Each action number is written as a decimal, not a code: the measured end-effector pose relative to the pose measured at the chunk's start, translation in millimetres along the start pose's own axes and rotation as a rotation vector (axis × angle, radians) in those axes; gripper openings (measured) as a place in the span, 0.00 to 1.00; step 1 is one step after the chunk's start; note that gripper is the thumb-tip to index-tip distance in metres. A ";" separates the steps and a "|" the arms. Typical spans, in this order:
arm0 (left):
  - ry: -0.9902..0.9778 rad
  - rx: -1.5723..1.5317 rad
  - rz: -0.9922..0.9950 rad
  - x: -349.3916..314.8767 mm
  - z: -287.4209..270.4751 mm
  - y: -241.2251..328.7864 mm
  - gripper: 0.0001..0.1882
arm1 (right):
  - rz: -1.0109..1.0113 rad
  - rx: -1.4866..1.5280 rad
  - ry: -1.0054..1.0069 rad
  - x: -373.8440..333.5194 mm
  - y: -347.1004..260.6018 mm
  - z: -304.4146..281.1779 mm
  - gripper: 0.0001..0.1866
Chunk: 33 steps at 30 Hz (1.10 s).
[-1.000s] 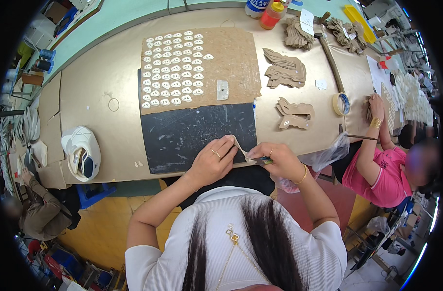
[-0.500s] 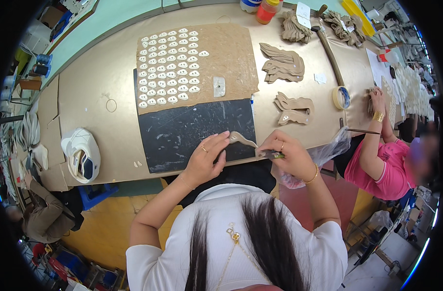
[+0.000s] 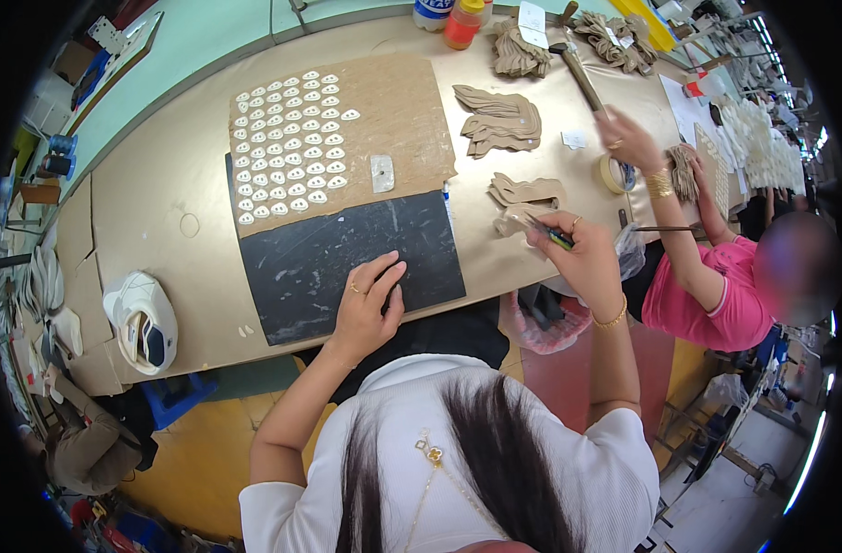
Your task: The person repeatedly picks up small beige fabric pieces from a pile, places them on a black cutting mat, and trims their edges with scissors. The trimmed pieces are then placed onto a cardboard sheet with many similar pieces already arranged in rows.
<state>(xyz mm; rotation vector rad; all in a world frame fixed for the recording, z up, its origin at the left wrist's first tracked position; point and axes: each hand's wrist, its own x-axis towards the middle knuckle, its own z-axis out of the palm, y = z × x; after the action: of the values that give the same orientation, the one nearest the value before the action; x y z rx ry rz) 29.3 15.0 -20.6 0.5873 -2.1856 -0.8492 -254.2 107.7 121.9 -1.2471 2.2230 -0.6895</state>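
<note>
Right hand (image 3: 582,258) pinches small brush (image 3: 557,238) over tan cut piece (image 3: 522,217); piece looks thin, limp, light. Left hand (image 3: 370,300) flat, open on black mat (image 3: 347,253), holding nothing.

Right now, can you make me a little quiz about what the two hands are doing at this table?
1. True or false: the left hand lies flat on the black mat.
2. What does the right hand hold? A) a thin tool B) a bottle C) a shoe
3. Fill in: the small white pieces sit in rows on the brown ____.

Key: 1 true; 2 A; 3 cardboard.
</note>
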 end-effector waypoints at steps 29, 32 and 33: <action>0.014 0.192 -0.107 8.6 -8.3 -3.1 0.25 | -0.311 -0.225 0.331 173.3 79.6 51.8 0.12; 0.054 0.357 -0.193 16.3 -25.5 -17.9 0.25 | -0.249 -0.312 0.184 195.5 77.6 54.9 0.15; 0.068 0.409 -0.220 15.7 -31.2 -24.0 0.25 | -0.252 -0.325 0.173 199.8 77.9 56.8 0.15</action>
<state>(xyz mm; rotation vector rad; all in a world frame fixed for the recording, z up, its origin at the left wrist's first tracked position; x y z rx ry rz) 46.1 -23.4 -14.1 1.0559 -2.2723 -0.4772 -358.1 -41.7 -5.0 -1.7082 2.4123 -0.5599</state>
